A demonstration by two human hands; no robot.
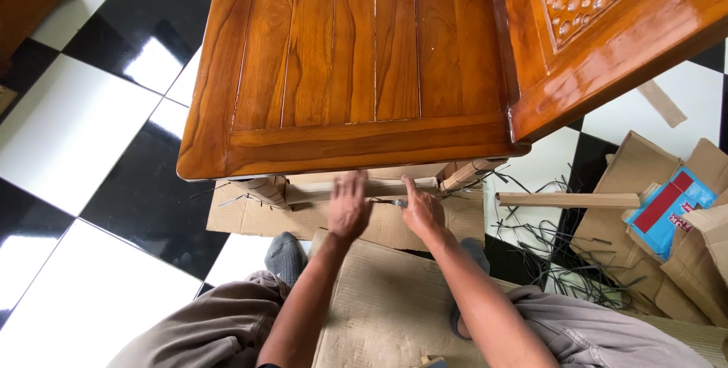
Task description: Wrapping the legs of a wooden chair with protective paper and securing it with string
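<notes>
Nearest the camera, flattened cardboard [394, 300] is spread under the knees. Beyond it, the left hand [349, 207] is held open, fingers spread and blurred, at a pale wooden slat [379, 186] beneath the glossy table top [356, 57]; nothing is gripped. The right hand [422, 212] is pressed to the same slat with its forefinger extended; whether something small is pinched cannot be told. The slat is best steadied before force is applied, it is judged.

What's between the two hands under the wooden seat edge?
In the head view, a pale wooden rail spans the gap between the left hand and the right hand, with flattened cardboard lying below it.
</notes>
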